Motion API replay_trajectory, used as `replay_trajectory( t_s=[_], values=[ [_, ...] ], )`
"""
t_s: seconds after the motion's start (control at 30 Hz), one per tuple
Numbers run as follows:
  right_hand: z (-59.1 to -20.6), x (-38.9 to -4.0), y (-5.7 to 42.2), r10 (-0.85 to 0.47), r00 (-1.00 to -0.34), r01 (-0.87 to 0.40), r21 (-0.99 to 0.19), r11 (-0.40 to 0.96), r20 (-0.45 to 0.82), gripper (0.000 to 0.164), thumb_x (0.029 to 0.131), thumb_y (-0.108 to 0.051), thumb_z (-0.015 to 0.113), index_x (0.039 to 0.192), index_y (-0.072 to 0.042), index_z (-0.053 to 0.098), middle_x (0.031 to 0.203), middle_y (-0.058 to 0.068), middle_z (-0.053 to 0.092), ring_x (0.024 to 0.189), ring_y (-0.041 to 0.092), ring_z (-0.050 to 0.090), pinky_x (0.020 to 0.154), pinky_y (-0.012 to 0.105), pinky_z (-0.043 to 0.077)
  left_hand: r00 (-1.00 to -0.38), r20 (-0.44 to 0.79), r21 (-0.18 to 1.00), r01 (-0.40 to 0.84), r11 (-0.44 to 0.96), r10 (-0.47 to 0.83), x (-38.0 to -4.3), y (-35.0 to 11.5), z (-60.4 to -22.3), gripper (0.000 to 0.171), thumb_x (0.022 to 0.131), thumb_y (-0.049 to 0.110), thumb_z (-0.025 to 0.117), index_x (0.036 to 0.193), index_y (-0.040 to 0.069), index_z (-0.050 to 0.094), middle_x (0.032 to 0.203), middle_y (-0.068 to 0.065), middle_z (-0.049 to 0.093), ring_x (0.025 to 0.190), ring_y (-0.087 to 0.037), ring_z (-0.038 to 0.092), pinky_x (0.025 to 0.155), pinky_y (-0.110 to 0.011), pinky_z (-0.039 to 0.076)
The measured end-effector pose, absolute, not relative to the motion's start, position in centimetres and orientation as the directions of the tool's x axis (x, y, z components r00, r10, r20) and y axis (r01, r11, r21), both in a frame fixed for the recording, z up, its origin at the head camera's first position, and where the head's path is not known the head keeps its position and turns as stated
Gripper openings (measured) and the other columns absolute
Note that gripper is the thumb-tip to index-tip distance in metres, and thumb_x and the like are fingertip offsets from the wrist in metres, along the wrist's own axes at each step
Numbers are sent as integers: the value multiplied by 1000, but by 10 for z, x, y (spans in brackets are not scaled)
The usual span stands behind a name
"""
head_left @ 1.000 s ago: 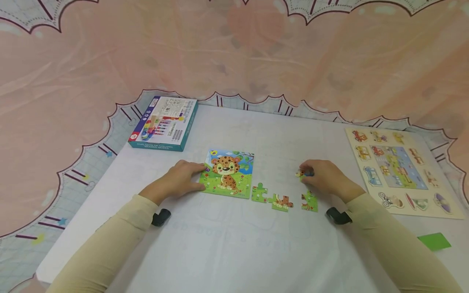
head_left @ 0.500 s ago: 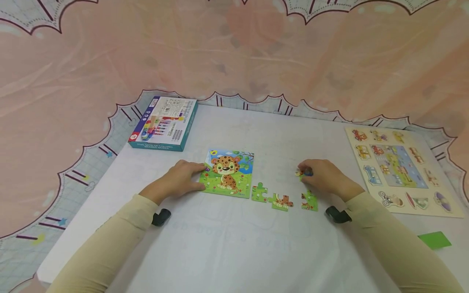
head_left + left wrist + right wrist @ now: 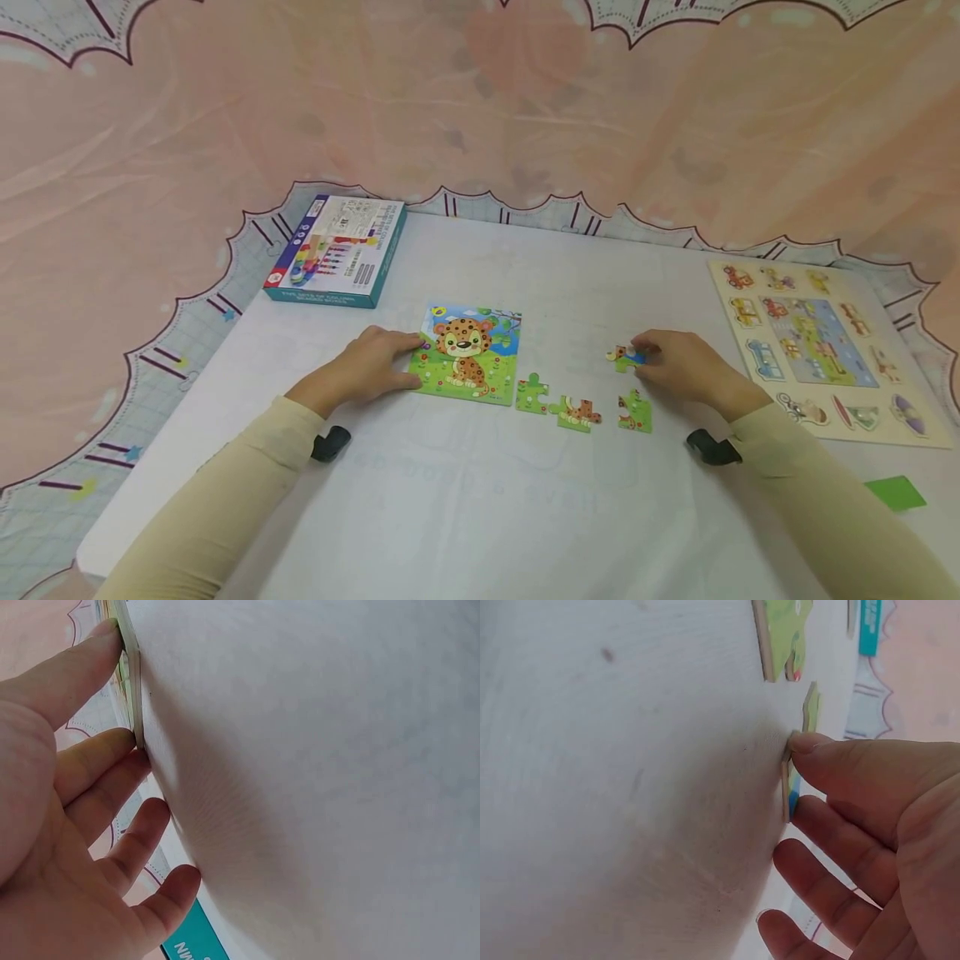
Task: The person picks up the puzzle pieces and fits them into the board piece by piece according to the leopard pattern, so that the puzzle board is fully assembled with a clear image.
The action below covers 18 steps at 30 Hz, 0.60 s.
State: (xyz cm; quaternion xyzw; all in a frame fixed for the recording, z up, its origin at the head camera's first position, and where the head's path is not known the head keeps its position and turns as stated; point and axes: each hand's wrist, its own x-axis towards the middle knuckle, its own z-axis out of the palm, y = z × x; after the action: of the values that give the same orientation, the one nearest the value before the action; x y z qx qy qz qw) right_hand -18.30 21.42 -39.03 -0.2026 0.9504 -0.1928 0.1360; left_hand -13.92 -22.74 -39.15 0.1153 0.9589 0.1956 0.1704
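In the head view my left hand (image 3: 363, 371) touches the left edge of a square leopard picture board (image 3: 465, 358). Its thumb and forefinger lie against that edge, and the left wrist view shows the other fingertips (image 3: 187, 877) resting on the cloth. My right hand (image 3: 690, 371) pinches the right side of a green, blue and spotted puzzle piece (image 3: 624, 358) between thumb and forefinger, low at the table surface. Nearer me lie a green corner puzzle piece (image 3: 636, 412), a puzzle piece with spotted paws (image 3: 577, 413) and a green puzzle piece (image 3: 532, 395) beside the board.
A teal-edged box (image 3: 337, 250) lies at the back left of the white table (image 3: 480, 508). On the right is a beige wooden vehicle puzzle board (image 3: 885, 292), with a green card (image 3: 896, 493) below it. Patterned fabric (image 3: 480, 117) hangs behind.
My right hand has slid to the right along its puzzle piece, so more of the piece shows. The left hand and the leopard board stay where they were.
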Motion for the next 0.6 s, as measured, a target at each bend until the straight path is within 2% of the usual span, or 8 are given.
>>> replay_trajectory(
  t_s=[0.6],
  values=[
    [-393, -187, 214, -435, -890, -359, -384, 851, -133, 41, 91, -17, 72, 124, 6, 64, 120, 22, 67, 114, 40, 59, 100, 57, 44, -915, -275, 411, 167, 896, 296, -139, -227, -390, 68, 88, 31, 78, 146, 5, 52, 147, -12, 52, 132, -36, 42, 111, -54, 34]
  ],
)
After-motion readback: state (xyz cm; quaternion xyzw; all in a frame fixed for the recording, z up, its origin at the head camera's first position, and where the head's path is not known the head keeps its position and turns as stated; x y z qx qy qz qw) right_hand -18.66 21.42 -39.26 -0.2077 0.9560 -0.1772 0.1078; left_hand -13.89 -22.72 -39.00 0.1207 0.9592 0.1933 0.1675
